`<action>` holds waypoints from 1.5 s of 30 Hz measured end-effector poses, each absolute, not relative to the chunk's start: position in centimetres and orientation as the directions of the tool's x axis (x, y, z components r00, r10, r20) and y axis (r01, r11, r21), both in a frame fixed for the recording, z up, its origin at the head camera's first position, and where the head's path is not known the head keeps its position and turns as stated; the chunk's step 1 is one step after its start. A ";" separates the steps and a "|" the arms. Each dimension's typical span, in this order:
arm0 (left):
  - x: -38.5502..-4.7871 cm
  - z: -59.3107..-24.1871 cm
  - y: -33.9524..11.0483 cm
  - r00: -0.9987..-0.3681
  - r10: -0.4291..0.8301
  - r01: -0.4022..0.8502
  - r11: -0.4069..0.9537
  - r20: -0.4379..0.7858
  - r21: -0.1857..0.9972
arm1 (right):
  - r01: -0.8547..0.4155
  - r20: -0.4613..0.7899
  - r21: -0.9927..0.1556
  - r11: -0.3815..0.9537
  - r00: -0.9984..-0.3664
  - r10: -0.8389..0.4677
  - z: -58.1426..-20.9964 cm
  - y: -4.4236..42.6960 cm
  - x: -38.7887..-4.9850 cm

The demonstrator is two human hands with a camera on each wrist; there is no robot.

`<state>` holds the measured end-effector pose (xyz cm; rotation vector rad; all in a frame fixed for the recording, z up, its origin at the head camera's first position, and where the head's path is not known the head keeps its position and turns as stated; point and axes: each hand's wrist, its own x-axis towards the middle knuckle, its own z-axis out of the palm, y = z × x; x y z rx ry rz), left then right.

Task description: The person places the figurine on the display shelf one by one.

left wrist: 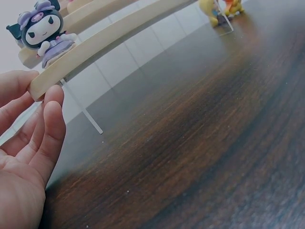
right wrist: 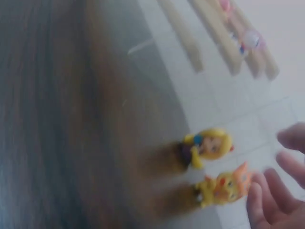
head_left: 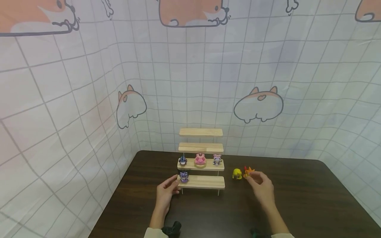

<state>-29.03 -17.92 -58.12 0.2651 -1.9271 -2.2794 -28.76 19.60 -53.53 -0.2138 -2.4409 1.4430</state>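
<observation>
In the head view, my left hand (head_left: 165, 193) pinches the left end of the lowest board of a wooden tiered shelf (head_left: 205, 181), beside a purple-and-black figure (head_left: 184, 177) standing on it. The left wrist view shows my thumb and fingers (left wrist: 53, 119) around the board's end (left wrist: 86, 52). My right hand (head_left: 263, 191) is at an orange figure (head_left: 249, 171) on the table. In the blurred right wrist view, that figure (right wrist: 228, 186) stands upright by my spread fingers (right wrist: 257, 198); whether they touch is unclear. A yellow-haired figure (right wrist: 212, 144) stands next to it.
On the second board from the bottom stand a dark blue figure (head_left: 183, 160), a pink one (head_left: 200, 159) and a lilac one (head_left: 217, 160). Two upper boards (head_left: 200, 132) hold nothing. Behind the dark table (head_left: 143, 165) hangs a grid-patterned cloth (head_left: 205, 99).
</observation>
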 end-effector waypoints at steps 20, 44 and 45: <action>-28.9 -57.9 -17.8 -0.973 -0.225 -0.003 -0.177 -0.044 0.984 | 0.001 0.033 -0.907 0.422 -0.997 0.074 -56.8 23.4 -31.4; -28.6 -57.8 -17.8 -0.973 -0.226 0.001 -0.165 -0.037 0.986 | 0.013 -0.018 -0.866 0.500 -1.000 -0.005 -56.3 24.0 -33.3; -28.7 -57.8 -17.8 -0.973 -0.227 0.002 -0.164 -0.035 0.987 | 0.016 -0.022 -0.866 0.500 -1.000 -0.005 -56.2 24.0 -33.4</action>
